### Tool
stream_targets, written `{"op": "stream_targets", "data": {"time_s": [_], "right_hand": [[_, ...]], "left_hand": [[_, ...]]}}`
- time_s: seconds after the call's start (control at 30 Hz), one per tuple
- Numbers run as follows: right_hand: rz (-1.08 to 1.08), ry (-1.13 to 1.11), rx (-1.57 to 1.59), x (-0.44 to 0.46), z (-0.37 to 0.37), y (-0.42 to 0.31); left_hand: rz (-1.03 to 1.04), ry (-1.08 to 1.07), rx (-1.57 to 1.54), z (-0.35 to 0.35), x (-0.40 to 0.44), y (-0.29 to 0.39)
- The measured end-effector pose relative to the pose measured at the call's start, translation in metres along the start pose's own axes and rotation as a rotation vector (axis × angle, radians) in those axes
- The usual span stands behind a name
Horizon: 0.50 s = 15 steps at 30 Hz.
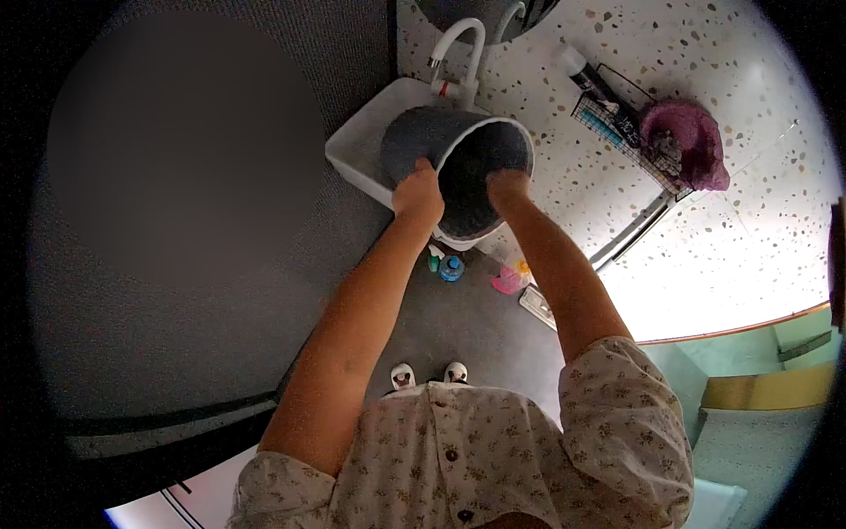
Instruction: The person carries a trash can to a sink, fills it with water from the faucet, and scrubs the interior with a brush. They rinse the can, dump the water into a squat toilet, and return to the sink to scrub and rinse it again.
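A dark grey bin (423, 137) with a white rim lies tilted over the white sink (357, 154), its mouth facing me. My left hand (419, 194) grips the left side of the rim, fingers closed around it. Inside the mouth, near the right edge, is my right hand (508, 187); its fingers are hidden in the dark interior. Just behind the bin stands the white curved faucet (476, 53), with a red mark near its base.
A wire basket (608, 128) with a dark spray can (595, 81) hangs on the speckled wall, beside a purple bag-lined container (692, 145). Below on the floor are a blue bottle (451, 269) and a pink item (509, 279). A dark partition (352, 53) rises at the left.
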State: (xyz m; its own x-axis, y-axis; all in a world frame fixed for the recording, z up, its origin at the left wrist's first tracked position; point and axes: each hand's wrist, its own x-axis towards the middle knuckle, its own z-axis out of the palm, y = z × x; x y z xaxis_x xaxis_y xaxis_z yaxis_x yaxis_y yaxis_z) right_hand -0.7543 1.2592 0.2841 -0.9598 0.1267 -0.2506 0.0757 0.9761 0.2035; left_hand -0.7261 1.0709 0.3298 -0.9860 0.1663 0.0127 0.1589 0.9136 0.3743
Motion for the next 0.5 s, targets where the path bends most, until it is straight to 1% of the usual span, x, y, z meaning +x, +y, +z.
{"op": "stream_targets", "data": {"time_s": [0.03, 0.07, 0.1, 0.2, 0.23, 0.27, 0.3, 0.37, 0.43, 0.47, 0.5], "right_hand": [[-0.020, 0.037, -0.089, 0.006, 0.000, 0.004], [-0.039, 0.074, -0.172, 0.012, 0.001, 0.003], [-0.039, 0.073, -0.171, 0.009, 0.008, -0.001], [0.036, -0.029, 0.159, 0.006, 0.040, -0.027], [0.046, -0.072, 0.257, 0.006, 0.043, -0.036], [0.044, -0.068, 0.263, 0.004, 0.046, -0.046], [0.035, -0.074, 0.300, -0.006, 0.046, -0.055], [0.025, -0.087, 0.348, -0.011, 0.044, -0.054], [-0.174, -0.219, 0.015, 0.005, 0.041, -0.021], [-0.109, -0.149, -0.088, -0.017, 0.011, -0.012], [-0.109, -0.148, -0.088, -0.016, 0.010, -0.001]], "left_hand": [[0.012, -0.020, -0.016, -0.003, -0.001, -0.001], [-0.047, -0.046, -0.005, -0.005, -0.002, 0.003], [-0.047, -0.047, -0.004, -0.003, -0.003, 0.003], [-0.037, -0.011, -0.021, 0.002, -0.001, 0.002], [-0.030, 0.033, 0.000, 0.003, -0.003, 0.003], [-0.023, 0.080, 0.023, 0.003, -0.002, 0.002], [-0.023, 0.079, 0.023, 0.003, 0.000, 0.002], [0.027, -0.005, 0.019, 0.004, 0.003, -0.002], [0.015, -0.016, 0.012, 0.000, 0.001, 0.001], [0.000, -0.028, 0.003, -0.002, 0.000, 0.002], [0.001, -0.026, 0.003, -0.003, -0.001, 0.003]]}}
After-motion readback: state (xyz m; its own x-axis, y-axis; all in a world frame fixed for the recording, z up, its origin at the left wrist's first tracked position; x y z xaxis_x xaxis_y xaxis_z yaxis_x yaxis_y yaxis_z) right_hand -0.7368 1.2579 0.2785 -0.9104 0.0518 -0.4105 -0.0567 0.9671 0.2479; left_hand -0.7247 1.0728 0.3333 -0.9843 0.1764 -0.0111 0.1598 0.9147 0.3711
